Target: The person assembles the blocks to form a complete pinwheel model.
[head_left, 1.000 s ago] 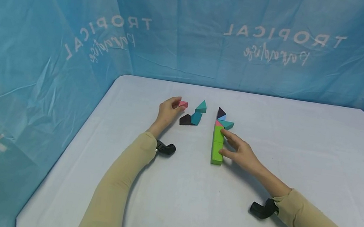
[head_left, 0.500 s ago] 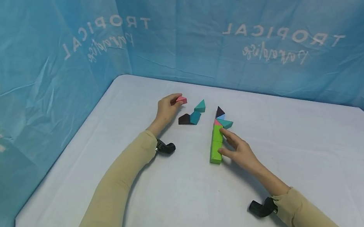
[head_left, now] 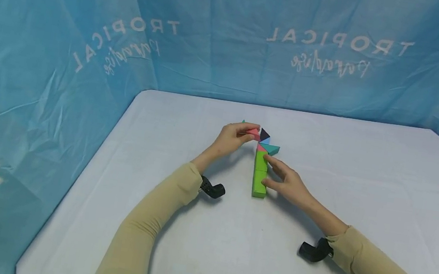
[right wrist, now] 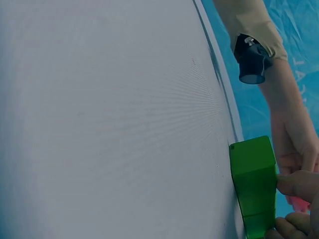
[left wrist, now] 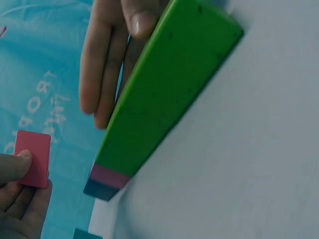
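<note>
My left hand (head_left: pixel 229 139) pinches a pink triangular block (head_left: pixel 253 134) between thumb and fingers, just left of a dark triangular block (head_left: pixel 264 135); in the left wrist view the pink block (left wrist: pixel 36 158) shows a flat rectangular face. Two green blocks (head_left: pixel 259 183) lie end to end. At their far end sit a second pink triangular block (head_left: pixel 260 148), a teal triangular block (head_left: pixel 271 149) and a small blue piece (head_left: pixel 265 140). My right hand (head_left: pixel 291 183) touches the green blocks' right side with thumb and fingertips, its fingers extended.
Behind my left hand only the tip of another teal block (head_left: pixel 243 121) shows; the other loose blocks there are hidden. A white table (head_left: pixel 366 178) carries everything, with blue printed curtains (head_left: pixel 234 39) at its back and left. Each wrist bears a black camera (head_left: pixel 315 250).
My left hand first drew the pink block slightly up and left, then carried it right to the dark triangular block, now covering the loose blocks. My right hand has stayed at the green blocks.
</note>
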The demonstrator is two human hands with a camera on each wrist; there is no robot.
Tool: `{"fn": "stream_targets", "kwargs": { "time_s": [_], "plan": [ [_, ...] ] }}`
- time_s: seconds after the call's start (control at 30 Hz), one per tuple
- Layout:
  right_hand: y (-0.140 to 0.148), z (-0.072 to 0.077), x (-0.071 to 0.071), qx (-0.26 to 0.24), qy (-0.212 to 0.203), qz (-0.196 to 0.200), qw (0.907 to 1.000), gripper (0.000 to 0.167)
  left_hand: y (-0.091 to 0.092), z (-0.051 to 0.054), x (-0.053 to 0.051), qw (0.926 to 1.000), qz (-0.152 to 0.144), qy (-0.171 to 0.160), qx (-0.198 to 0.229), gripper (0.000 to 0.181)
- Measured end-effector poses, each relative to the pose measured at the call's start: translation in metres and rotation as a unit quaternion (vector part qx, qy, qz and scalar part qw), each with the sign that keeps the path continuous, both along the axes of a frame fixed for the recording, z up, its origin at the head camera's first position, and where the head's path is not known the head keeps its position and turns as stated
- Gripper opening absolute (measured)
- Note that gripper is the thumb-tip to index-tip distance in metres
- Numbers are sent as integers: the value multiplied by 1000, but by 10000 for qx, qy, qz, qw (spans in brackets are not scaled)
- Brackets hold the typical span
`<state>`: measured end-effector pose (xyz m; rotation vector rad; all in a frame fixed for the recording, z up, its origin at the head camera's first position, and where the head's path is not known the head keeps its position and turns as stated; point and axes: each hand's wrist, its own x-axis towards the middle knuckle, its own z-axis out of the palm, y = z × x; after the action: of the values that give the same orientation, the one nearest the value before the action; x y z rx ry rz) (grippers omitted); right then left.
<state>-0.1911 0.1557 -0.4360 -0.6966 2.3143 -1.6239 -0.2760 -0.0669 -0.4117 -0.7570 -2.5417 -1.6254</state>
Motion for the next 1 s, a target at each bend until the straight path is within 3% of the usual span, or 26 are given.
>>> {"fn": "stream_targets", "kwargs": {
  "time_s": [0.2,0.37,0.5,0.6,1.0],
  "plan": [
    [0,-3,-3,-7,18,-3,10000,68,6,-7,6,9997,34,-77,247,35],
    [-3,11,4,17,21,5,10000,66,2,-19,6,9998,22,-200,95,34],
    [-6,26,12,96,-12,-16,10000,65,-3,-28,2,9996,187,-92,-205,35],
    [-7,30,14,164,-31,-41,9999,65,-6,-33,-3,9987,339,-16,-371,34],
    [-7,27,14,145,-90,-63,9998,65,-6,-38,-23,9967,411,-60,-696,32]
  ]
}}
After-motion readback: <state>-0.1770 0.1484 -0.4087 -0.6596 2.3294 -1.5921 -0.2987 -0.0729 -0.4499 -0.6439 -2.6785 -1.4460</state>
